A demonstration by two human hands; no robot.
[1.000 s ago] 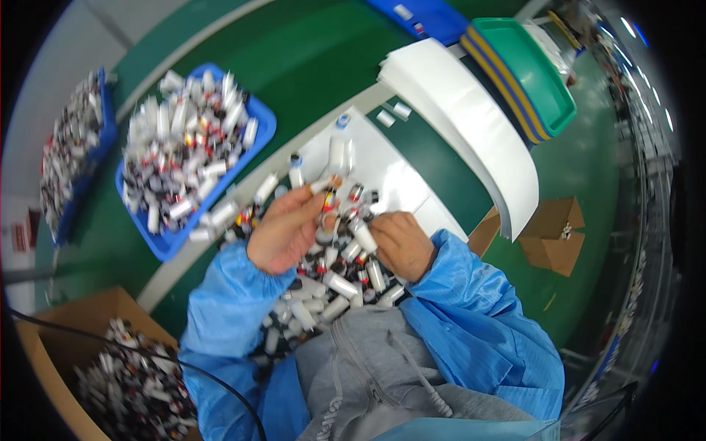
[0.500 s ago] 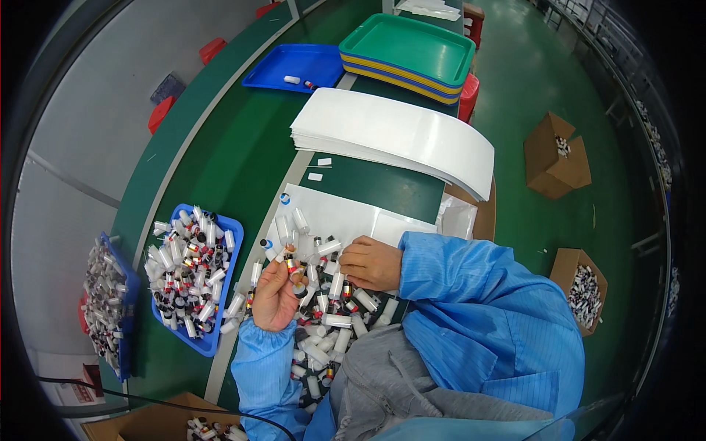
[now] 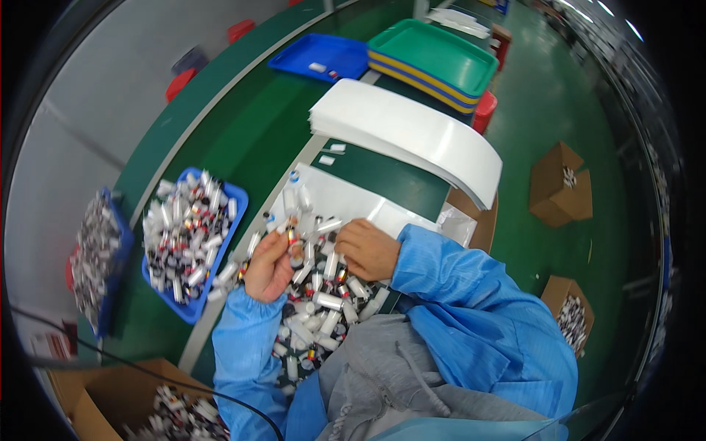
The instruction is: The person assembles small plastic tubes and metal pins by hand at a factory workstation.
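Observation:
Between the thumb and fingers of my left hand (image 3: 266, 270) is a small cylinder (image 3: 292, 235) with dark, red and gold bands. Beneath and beside it spreads a loose pile of white cylinders (image 3: 328, 300), many with black ends and some with red or gold bands. My right hand (image 3: 370, 250) rests at the pile's far right side with its fingers curled down; whatever they grip is hidden. Near the left fingertips, two whitish cylinders (image 3: 290, 199) stand on a white sheet (image 3: 346, 192), and a blue-topped piece (image 3: 294, 176) lies farther off.
At left, a blue tray (image 3: 241, 213) is heaped with similar cylinders, with another filled tray (image 3: 123, 242) beyond. Ahead are stacked white sheets (image 3: 412, 132), green-topped stacked trays (image 3: 441, 59) and a blue tray (image 3: 323, 51). Cardboard boxes (image 3: 555, 191) stand on the floor; another (image 3: 95, 397) is lower left.
The view has turned and shifted a little, so the surroundings sit differently in the picture. My left hand keeps its small banded cylinder; my right hand stays curled at the pile.

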